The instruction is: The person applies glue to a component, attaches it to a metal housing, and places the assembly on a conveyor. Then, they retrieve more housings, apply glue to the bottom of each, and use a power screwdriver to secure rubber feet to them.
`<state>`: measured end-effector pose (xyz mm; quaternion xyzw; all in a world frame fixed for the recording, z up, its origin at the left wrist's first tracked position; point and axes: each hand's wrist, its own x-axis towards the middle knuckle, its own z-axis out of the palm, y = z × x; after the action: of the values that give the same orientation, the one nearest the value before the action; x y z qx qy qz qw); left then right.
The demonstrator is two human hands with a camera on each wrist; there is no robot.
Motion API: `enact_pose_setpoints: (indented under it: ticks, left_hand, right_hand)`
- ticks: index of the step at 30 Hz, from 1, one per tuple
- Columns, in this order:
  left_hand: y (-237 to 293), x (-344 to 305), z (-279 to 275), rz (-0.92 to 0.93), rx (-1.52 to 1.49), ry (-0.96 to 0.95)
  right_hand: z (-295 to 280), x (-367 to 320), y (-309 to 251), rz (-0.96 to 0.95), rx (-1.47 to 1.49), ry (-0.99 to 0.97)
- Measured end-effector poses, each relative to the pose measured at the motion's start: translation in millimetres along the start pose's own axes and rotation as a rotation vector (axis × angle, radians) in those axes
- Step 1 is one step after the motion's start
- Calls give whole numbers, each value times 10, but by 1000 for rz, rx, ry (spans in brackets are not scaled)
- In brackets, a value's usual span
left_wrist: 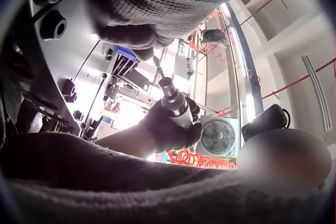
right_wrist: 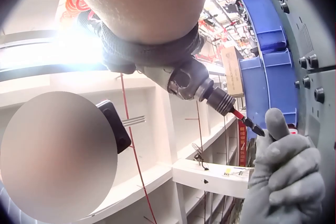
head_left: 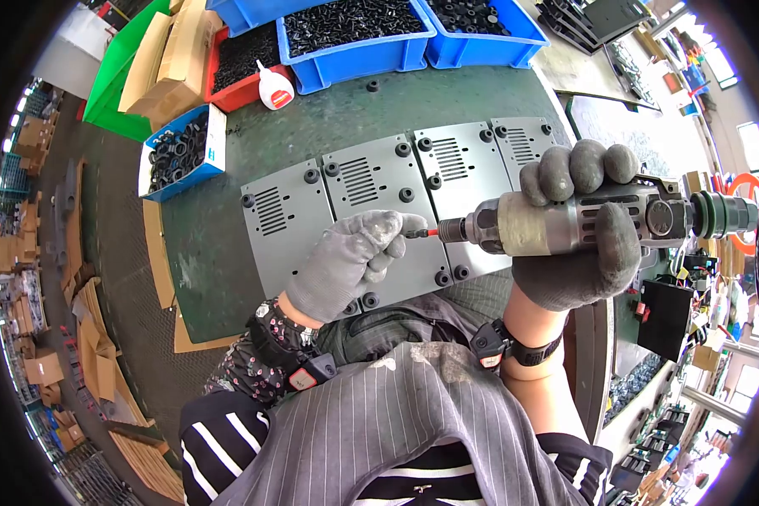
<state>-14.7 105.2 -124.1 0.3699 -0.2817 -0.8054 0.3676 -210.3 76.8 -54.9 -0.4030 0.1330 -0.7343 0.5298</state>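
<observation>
The right hand's [head_left: 575, 271] grip is clamped round the driver [head_left: 541, 224]; the left hand's [head_left: 346, 261] grip pinches the bit [head_left: 431, 233] at its tip. If the driver spins now, the glove could snag.

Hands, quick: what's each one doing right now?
Left hand: fingers curled, pinching the tip of the bit.
Right hand: closed grip around the power screwdriver.
</observation>
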Motion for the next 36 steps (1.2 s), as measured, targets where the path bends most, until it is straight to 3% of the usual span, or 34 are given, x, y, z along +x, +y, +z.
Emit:
enact_pose_setpoints:
  ticks: [5,7,10,26,29,32,34,35,36]
  left_hand:
    - [-21,12,-18,86,31,-51]
    - [27,-5,42,-18,-30,43]
    - [46,-6,34,-85,-138,15]
    - [-4,28,151,-109,-225,-42]
    - [21,48,155,-119,-216,-164]
    - [125,20,259,-106,-34,-251]
    - [272,-11,414,-216,168,-140]
    - [223,62,375,-217,171,-140]
    - [134,194,293,4,424,-125]
  right_hand:
    - [25,-16,22,6,-14,2]
    - [27,-18,24,3,-20,-4]
    - [29,-28,22,-12,-39,35]
    - [-89,-92,-104,-49,-48,21]
    - [-164,-97,-169,-38,20,6]
    - [-222,-87,-212,-23,241,88]
    - [-426,-55,-196,-19,432,14]
    - [-389,-80,-240,-16,430,174]
    - [-421,-79,-265,-15,427,239]
